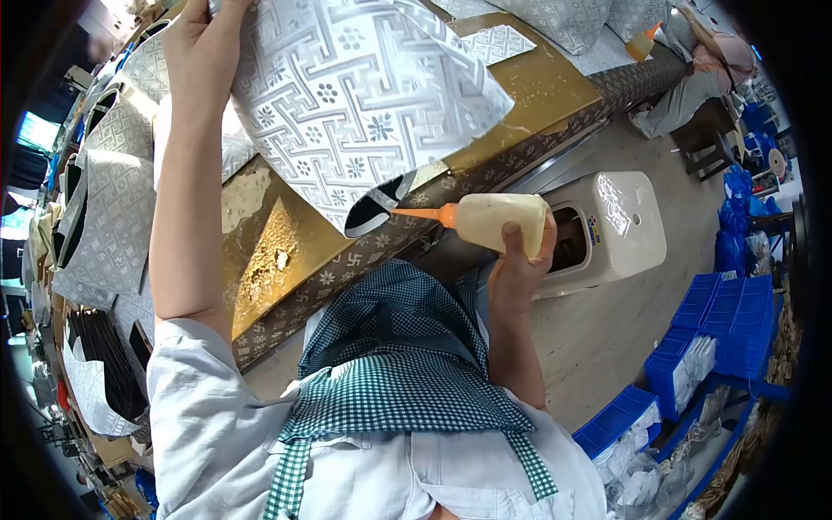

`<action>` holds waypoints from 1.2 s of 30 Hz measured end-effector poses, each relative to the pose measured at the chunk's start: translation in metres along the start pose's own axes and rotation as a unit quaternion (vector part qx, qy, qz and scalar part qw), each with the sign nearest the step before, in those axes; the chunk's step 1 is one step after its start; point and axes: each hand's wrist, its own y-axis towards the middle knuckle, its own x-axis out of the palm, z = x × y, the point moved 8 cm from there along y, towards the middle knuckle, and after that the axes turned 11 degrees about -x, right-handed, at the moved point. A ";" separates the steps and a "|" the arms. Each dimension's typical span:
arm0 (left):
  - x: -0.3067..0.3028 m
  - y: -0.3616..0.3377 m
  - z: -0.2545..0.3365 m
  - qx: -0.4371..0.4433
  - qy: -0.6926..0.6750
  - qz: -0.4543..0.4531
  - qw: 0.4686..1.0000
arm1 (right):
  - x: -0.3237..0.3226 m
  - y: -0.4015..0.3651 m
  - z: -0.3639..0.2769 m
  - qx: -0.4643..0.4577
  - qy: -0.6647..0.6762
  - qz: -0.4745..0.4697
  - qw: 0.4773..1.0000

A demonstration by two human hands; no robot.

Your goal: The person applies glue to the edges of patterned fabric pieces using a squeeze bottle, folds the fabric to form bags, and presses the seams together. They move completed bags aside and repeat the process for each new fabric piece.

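Observation:
My left hand (204, 39) is raised at the top left, its fingers closed on the upper edge of a silver-white patterned sheet piece (364, 100). The piece hangs curved over the bench, and a dark inner side shows at its lower open end. In my right hand (524, 260) is a squeeze bottle (498, 221) with pale contents, held on its side. Its long orange nozzle points left, with the tip right at the dark opening of the piece.
Dried yellowish crust covers parts of the bench top (542, 91). More patterned pieces (108, 208) stand at left. A white plastic stool (628, 221) is to the right, near blue crates (728, 321). Another person (715, 65) works at the far right beside another bottle (641, 43).

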 end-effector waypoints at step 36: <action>-0.116 -0.173 -0.118 -0.198 -0.167 0.060 0.964 | 0.024 0.058 -0.014 -0.141 -0.063 -0.006 0.988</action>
